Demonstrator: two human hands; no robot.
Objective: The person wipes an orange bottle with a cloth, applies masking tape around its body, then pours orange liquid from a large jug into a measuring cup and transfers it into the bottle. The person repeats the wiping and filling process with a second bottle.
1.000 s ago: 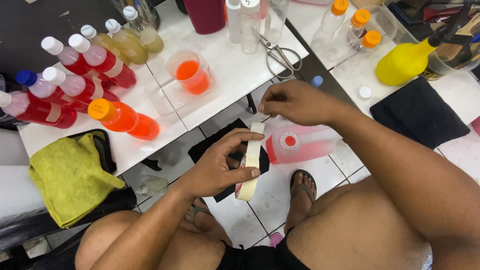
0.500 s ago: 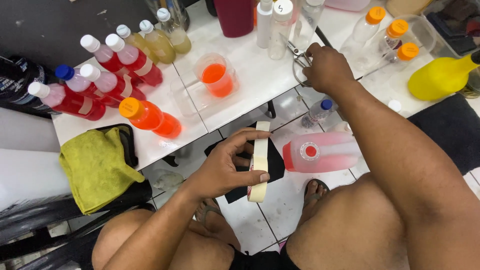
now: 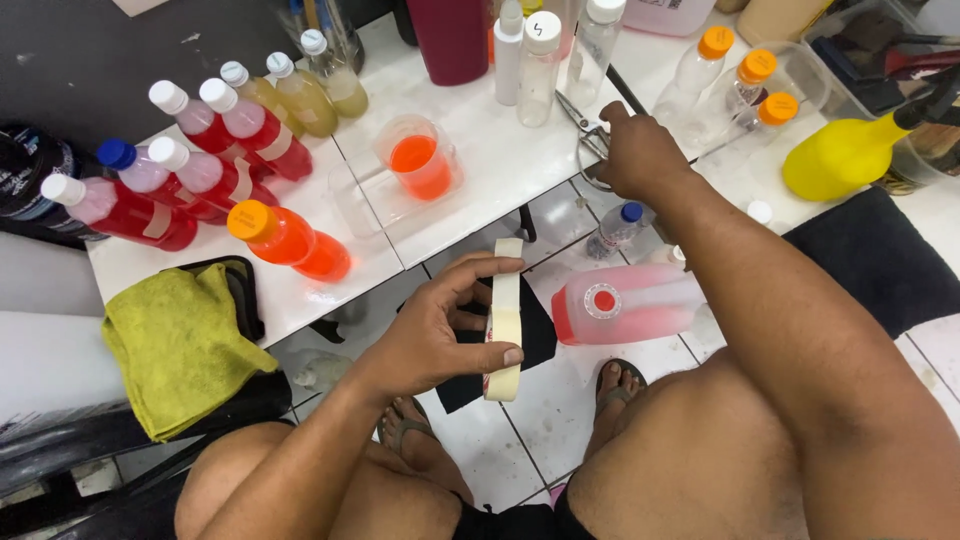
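Left grip (image 3: 440, 330) round cream tape roll (image 3: 504, 320); right hand (image 3: 640, 155) on scissors (image 3: 590, 125)

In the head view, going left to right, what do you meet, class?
Yellow cloth → orange-capped bottle → left hand holding the tape roll → pink jug on the floor → yellow spray bottle.

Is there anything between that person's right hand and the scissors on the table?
Nothing visible. The right hand already lies on the scissors at the white table's edge, its fingers over the handles; clear bottles stand beside it, not in the way. The left hand holds a roll of tape lower down.
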